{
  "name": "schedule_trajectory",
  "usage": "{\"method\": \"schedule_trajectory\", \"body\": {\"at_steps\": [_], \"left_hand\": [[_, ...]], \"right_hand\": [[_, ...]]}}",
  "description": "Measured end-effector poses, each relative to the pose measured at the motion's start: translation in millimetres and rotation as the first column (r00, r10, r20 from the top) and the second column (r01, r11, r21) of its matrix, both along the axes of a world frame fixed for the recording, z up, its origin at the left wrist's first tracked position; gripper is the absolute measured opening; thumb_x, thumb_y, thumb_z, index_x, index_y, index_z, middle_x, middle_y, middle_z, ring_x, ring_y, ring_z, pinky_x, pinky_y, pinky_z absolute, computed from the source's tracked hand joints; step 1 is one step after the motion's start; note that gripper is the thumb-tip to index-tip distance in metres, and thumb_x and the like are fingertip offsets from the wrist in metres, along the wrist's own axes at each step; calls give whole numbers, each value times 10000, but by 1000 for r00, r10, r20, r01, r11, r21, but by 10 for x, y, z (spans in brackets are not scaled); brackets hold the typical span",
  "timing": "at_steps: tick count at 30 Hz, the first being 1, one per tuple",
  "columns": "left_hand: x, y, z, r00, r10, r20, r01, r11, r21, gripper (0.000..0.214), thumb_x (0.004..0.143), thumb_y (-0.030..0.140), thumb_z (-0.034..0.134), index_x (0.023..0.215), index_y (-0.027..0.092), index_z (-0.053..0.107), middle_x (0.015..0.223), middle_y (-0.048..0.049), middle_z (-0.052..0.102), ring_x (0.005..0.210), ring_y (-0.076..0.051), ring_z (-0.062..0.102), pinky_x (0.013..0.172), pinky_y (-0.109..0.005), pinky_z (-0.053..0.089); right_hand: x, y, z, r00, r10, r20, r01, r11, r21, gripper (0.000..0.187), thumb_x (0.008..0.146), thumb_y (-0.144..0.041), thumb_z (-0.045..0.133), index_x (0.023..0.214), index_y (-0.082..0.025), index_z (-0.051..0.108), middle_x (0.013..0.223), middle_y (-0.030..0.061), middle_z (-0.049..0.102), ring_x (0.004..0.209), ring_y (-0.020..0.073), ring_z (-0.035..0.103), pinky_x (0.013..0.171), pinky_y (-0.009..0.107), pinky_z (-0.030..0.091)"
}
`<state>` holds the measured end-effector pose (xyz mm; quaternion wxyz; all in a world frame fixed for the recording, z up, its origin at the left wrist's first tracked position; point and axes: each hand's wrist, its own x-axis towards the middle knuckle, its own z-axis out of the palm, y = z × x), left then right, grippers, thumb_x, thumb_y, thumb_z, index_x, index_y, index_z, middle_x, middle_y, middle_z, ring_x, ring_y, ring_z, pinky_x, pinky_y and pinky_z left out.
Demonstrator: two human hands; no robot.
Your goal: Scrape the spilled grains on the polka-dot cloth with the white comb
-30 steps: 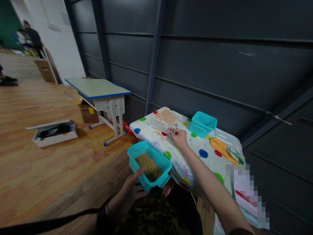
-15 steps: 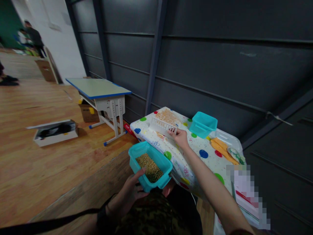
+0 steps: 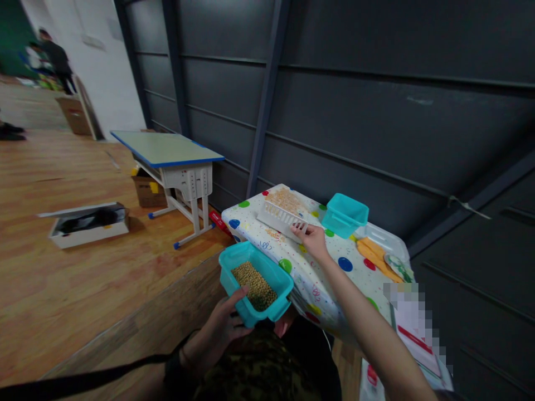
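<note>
My left hand (image 3: 225, 323) grips the near end of a teal plastic tub (image 3: 234, 262) partly filled with greenish beans (image 3: 256, 285), held below the edge of a table. My right hand (image 3: 311, 238) reaches out over the table and its fingers close on the near rim of a white slotted tray (image 3: 279, 216). Pale beans lie in the tray and a few sit loose on the cloth beside it. The table (image 3: 301, 267) is covered with a white cloth with coloured dots.
An empty teal tub (image 3: 345, 213) stands at the back of the table, with orange pieces (image 3: 373, 252) to its right. A blue-edged desk (image 3: 163, 149) and an open flat box (image 3: 86, 223) stand on the wooden floor at left. People stand far off at upper left.
My right hand has closed on the white tray's rim and pulled it slightly toward me. The left hand and the tub of beans have stayed in place.
</note>
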<state>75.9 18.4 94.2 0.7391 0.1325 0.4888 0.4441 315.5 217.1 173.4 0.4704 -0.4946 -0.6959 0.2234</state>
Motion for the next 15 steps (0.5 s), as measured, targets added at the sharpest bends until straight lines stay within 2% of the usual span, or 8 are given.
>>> {"method": "schedule_trajectory", "body": {"at_steps": [2,5,11,15], "left_hand": [[-10,-16,-8,1000,-16,18,15,999,52,672,844,619,785,1359,223,613,1080,-70,781,926,-271,774,879,-429,634],[-16,-23,-12,1000,-8,16,7,998,60,676,819,621,812,1339,233,622,1055,-55,779,904,-256,769,867,-416,639],[3,12,-35,1000,-11,4,11,1000,7,631,886,580,749,1376,221,581,1222,-121,784,986,-296,783,846,-423,637],[8,33,-42,1000,-9,2,9,1000,4,638,894,570,739,1390,207,569,1258,-141,774,948,-288,779,841,-425,638]], "right_hand": [[0,-1,-13,1000,-14,5,14,1000,-2,525,753,-656,690,530,-207,537,556,-26,413,575,121,335,550,274,277],[-11,-8,-34,1000,10,15,-9,999,-44,511,741,-655,691,545,-202,559,560,-25,415,573,123,344,545,274,270],[-30,-37,-50,1000,-23,18,24,999,-28,493,737,-644,685,546,-205,568,557,-17,439,574,131,368,540,271,277],[-24,-80,-62,999,-20,32,21,998,-55,490,747,-644,694,573,-191,629,561,-6,496,560,134,393,531,271,296]]}}
